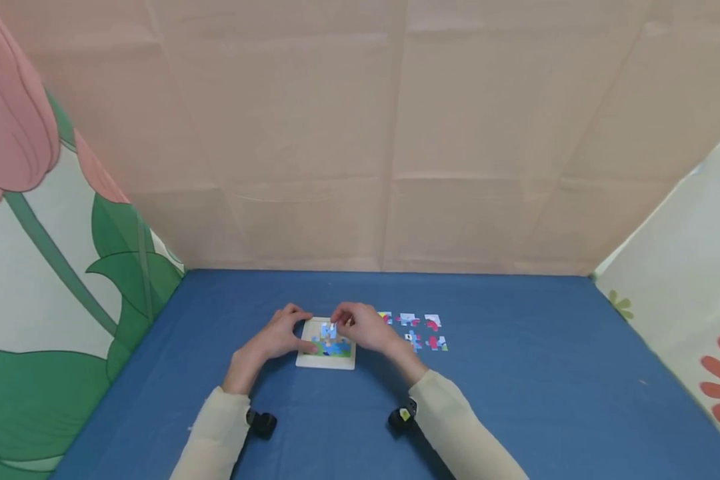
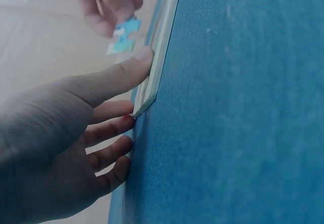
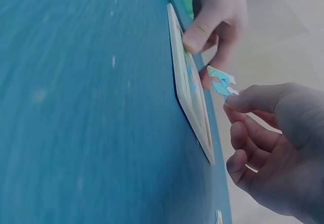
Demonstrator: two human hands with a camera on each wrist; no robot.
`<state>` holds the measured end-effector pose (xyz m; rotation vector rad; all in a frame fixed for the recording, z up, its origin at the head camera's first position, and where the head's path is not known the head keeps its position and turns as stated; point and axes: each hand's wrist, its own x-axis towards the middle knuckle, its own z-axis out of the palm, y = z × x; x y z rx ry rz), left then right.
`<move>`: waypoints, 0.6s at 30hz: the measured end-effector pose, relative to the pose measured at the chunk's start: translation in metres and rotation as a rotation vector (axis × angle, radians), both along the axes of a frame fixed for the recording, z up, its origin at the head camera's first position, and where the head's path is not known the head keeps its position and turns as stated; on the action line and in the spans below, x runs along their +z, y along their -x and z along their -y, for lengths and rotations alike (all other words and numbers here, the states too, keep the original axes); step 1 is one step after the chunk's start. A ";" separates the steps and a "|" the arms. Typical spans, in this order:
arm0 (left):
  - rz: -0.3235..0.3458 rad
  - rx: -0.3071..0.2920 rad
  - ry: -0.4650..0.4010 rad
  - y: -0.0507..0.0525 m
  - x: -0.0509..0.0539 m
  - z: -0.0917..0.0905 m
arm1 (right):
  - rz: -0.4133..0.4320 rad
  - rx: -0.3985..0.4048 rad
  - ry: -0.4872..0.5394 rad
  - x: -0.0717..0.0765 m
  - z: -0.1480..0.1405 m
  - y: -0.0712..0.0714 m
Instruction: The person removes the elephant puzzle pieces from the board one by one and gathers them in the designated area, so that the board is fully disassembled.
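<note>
Here, my left hand (image 1: 278,333) spreads loosely, its thumb resting on the pale wooden square tray (image 1: 326,362). Above this tray, the small blue jigsaw piece (image 3: 220,84) hangs just left of my right hand (image 1: 363,327), whose thumb and finger pinch it closely; its long axis I cannot tell. Further right lie loose colourful pieces (image 1: 407,319).
</note>
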<state>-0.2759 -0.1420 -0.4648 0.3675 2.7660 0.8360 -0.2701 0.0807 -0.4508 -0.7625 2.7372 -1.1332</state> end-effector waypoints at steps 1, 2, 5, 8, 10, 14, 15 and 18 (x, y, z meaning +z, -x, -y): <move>0.002 0.004 -0.002 0.000 0.000 0.000 | -0.001 -0.007 0.002 0.000 -0.003 -0.001; 0.001 0.005 0.000 0.000 0.001 0.000 | -0.003 -0.013 0.005 0.000 -0.005 -0.001; 0.003 0.010 -0.002 0.000 0.001 0.000 | -0.003 -0.023 0.017 0.001 -0.013 -0.003; 0.009 0.019 0.001 0.000 0.001 -0.001 | -0.008 -0.037 0.027 0.000 -0.022 -0.004; 0.014 0.022 0.000 -0.001 0.001 -0.001 | -0.014 -0.055 0.028 -0.001 -0.028 -0.004; 0.018 0.021 -0.004 -0.001 0.001 -0.001 | -0.012 -0.094 0.020 -0.003 -0.041 -0.004; 0.019 0.021 -0.005 -0.001 0.001 -0.001 | -0.015 -0.102 0.018 -0.003 -0.044 -0.005; 0.017 0.022 0.000 -0.001 0.002 -0.002 | -0.019 -0.115 0.013 -0.002 -0.052 -0.005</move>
